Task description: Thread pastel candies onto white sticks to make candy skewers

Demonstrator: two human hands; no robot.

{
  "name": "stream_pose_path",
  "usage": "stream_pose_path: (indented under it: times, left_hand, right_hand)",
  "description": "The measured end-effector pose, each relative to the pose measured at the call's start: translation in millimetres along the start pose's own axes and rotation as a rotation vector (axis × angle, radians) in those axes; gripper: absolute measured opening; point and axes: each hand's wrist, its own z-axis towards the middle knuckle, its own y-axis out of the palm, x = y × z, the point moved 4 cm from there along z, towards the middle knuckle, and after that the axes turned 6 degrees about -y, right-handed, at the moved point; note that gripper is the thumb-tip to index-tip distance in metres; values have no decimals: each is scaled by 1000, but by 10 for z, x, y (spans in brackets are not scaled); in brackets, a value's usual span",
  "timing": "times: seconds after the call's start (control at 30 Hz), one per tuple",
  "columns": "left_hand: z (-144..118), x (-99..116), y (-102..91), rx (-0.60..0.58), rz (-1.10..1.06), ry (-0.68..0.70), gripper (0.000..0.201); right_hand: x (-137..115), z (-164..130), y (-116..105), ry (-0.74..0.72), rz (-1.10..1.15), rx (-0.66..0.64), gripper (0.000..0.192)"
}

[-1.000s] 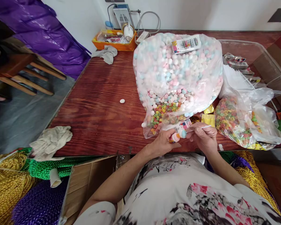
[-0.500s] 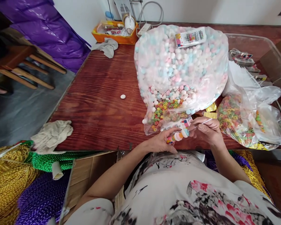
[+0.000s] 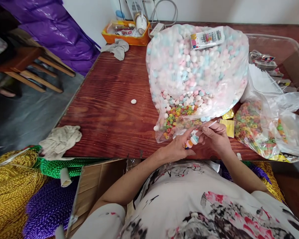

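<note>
Near edge of the desk [image 3: 109, 99]: we see the left hand [image 3: 177, 148] gripping a row of coloured pieces [image 3: 193, 140], the right hand [image 3: 216, 134] pinching a thin white stick [image 3: 212, 123]. Bag of pastel pieces [image 3: 194, 66] lies beyond, toward the far edge.

My left hand [image 3: 178, 149] is curled in a grip; just beside it, my right hand [image 3: 213, 134] pinches. Both my forearms [image 3: 137, 176] slant inward.

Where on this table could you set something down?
Bare tabletop lies between the upper cloth, lower cloth and big bag, save one white piece. The right side is crowded: left hand, right hand, ring-filled bag, clear bin.
</note>
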Motion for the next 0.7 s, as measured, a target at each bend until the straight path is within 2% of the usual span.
stream_pose_path:
  times: [0.07,0.17,0.33,0.43,0.5,0.6,0.7]
  left_hand:
    - [23,38,-13,50,80,22,98]
    - [45,81,19,14,99,54,96]
    - [32,101,-6,-44,-92,11,107]
    - [-37,67,-115,-24,-169,-57,113]
    - [-94,16,-132,-53,-227,-130,96]
    - [-159,-66,-14,-167,-387,-261,51]
    - [-166,-113,87,-142,-478,-327,47]
  right_hand:
    - [63,-37,48,2,20,54,25]
    - [146,-106,139,-18,24,33,24]
    - [231,-103,180,28,48,-82,23]
    - [166,-62,93,19,101,-43,24]
    - [83,-40,47,-27,119,-9,25]
    - [15,-8,93,-68,117,-70,23]
    - [64,21,198,-66,57,-150,20]
